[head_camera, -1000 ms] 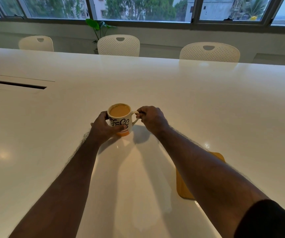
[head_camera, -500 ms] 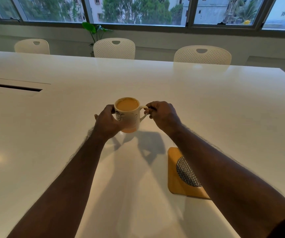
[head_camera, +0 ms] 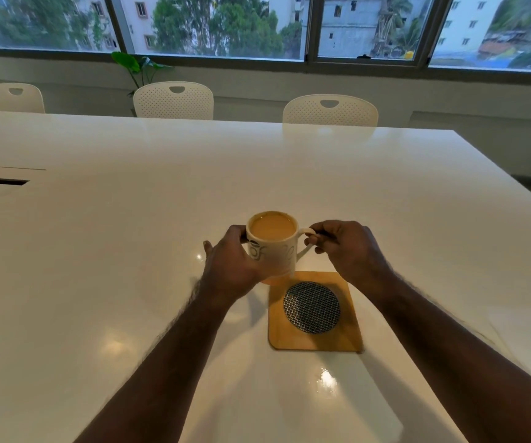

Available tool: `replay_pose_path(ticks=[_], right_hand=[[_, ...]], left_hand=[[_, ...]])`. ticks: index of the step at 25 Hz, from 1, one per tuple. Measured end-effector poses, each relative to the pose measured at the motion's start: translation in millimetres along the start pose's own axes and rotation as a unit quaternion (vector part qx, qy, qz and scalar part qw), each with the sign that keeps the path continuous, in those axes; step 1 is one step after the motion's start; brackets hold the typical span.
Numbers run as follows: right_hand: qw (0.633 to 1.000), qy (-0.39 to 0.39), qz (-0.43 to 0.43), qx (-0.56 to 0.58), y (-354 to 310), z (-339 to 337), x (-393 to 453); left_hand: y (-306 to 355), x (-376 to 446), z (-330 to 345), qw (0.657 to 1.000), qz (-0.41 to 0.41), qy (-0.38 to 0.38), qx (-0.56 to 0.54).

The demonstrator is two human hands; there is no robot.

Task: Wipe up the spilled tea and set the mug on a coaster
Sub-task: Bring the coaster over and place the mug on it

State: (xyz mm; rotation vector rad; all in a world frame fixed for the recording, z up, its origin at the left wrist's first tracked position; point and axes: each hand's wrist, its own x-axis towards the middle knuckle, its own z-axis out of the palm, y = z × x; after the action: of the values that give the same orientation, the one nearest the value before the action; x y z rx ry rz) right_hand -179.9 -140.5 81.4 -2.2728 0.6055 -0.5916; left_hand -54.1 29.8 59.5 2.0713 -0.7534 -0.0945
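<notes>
While both hands hold it, the mug (head_camera: 273,247) sits at frame centre, full of milky tea, upright, its base overlapping the upper-left edge of the coaster (head_camera: 313,311). Can't tell if it's touching the coaster or just above it. Left hand (head_camera: 230,266) wraps the mug body, fingers curled round it. Right hand (head_camera: 344,247) pinches the handle. Coaster: square wooden board with a dark woven round inset, flat on the white table (head_camera: 98,251), just below-right of the mug. Three white chairs (head_camera: 174,100) along the table's far edge, upper frame, under the windows.
</notes>
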Motion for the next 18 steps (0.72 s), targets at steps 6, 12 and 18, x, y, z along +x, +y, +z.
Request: replay_pose_path(ticks=[6, 12, 18], right_hand=[[0.999, 0.015, 0.031, -0.025, 32, -21, -38], [0.998, 0.033, 0.040, -0.032, 47, -28, -56], [0.997, 0.032, 0.047, -0.043, 53, -29, -62]], left_hand=[[11, -29, 37, 0.999, 0.009, -0.032, -0.004], [17, -40, 55, 0.998, 0.011, -0.057, 0.007], [17, -45, 63, 0.998, 0.009, -0.060, 0.012]])
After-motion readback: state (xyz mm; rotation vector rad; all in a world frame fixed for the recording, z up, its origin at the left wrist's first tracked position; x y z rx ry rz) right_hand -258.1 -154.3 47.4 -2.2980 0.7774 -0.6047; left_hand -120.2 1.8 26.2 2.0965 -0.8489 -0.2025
